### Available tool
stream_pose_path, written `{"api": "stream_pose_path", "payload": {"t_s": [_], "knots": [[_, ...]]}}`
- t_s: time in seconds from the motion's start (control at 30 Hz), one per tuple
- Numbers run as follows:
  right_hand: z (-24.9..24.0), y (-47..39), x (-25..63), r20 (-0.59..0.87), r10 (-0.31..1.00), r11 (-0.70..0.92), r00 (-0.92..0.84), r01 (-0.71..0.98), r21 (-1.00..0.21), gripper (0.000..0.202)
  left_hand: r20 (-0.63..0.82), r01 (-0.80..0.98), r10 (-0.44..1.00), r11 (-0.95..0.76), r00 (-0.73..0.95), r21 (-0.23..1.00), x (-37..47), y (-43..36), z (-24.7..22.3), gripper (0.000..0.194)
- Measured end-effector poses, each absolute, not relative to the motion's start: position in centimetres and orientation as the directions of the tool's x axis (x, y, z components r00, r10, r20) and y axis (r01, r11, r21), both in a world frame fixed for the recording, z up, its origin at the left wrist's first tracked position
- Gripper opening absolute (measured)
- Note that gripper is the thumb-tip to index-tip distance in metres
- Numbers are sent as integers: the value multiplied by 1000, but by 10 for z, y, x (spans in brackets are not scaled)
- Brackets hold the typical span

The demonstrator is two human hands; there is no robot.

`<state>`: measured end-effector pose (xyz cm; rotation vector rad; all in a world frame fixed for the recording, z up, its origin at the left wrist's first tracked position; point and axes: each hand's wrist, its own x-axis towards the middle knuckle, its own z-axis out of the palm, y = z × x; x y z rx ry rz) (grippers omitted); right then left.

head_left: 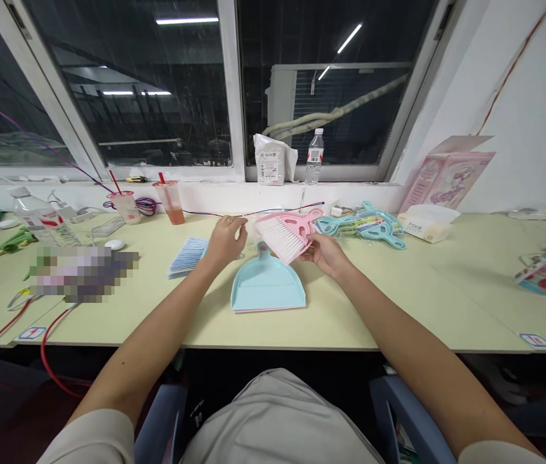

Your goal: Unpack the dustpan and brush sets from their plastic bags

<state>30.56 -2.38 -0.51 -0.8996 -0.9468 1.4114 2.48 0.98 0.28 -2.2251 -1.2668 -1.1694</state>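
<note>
My right hand (325, 253) is closed on the handle end of a pink hand brush and dustpan set (282, 235), raised above the table with its white bristles facing me. A light blue dustpan (267, 283) lies just below it, handle pointing away, with a pink edge showing under its front lip. On the left rests a blue-bristled hand brush (188, 258), its handle mostly hidden behind my left hand (227, 237). That hand hovers beside the pink set with loosely curved fingers, and I see nothing held in it.
Wrapped teal brush and dustpan sets (369, 224) lie at the back right, beside a tissue pack (430, 222) and a pink box (449, 173). Two drink cups (170, 201) with red straws and a large water bottle (44, 216) stand back left. Red cables (48, 341) hang over the front edge.
</note>
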Motion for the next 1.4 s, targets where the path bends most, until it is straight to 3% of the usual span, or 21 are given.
{"api": "stream_pose_path", "payload": {"t_s": [0.13,0.3,0.43,0.6,1.07,1.4], "knots": [[-3,-26,304,23,997,-2,-68,-354,-935,3,820,651,341,-758,460,-50,57,-18,0,28],[-3,-32,301,177,966,113,-189,-308,-945,13,749,570,290,-810,595,-140,74,-35,-1,38],[-3,-40,296,316,906,221,-283,-320,-921,34,747,628,301,-754,592,-193,77,-41,3,48],[-4,-50,286,395,860,301,-322,-304,-904,47,774,686,295,-689,561,-235,78,-43,7,41],[6,-77,271,495,784,435,-375,-237,-869,53,843,688,116,-640,526,-341,71,-54,31,30],[-3,-69,266,476,821,410,-316,-255,-876,58,880,687,82,-660,468,-303,69,-58,37,31]]}}
